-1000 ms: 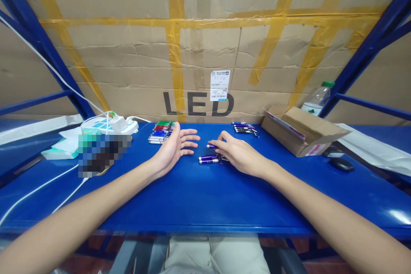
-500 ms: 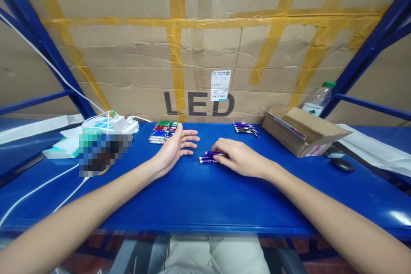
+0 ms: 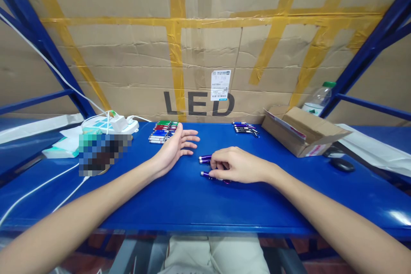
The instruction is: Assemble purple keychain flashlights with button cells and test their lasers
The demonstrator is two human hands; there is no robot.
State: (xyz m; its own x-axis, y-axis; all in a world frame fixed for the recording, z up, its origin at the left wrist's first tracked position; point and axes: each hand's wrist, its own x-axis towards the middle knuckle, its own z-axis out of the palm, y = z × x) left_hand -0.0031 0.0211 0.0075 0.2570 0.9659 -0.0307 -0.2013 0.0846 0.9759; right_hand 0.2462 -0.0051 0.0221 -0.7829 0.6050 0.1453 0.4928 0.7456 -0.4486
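My right hand (image 3: 239,165) rests on the blue table (image 3: 192,197) with its fingers curled around small purple mini flashlights (image 3: 205,159); one purple flashlight (image 3: 207,175) pokes out under the hand toward me. My left hand (image 3: 176,145) lies on its edge, palm facing right, fingers spread and holding nothing, a short gap left of the purple flashlights. Just beyond its thumb lies a pile of mixed-colour mini flashlights (image 3: 162,132).
A second small group of dark flashlights (image 3: 244,128) lies at the back. An open cardboard box (image 3: 300,135) and a water bottle (image 3: 317,97) stand right. A power strip (image 3: 109,125) with white cables sits left; a black mouse (image 3: 342,164) lies right. A cardboard wall marked LED closes the back.
My right hand has pulled the purple flashlights toward me and curled its fingers over them. My left hand has stayed in place.
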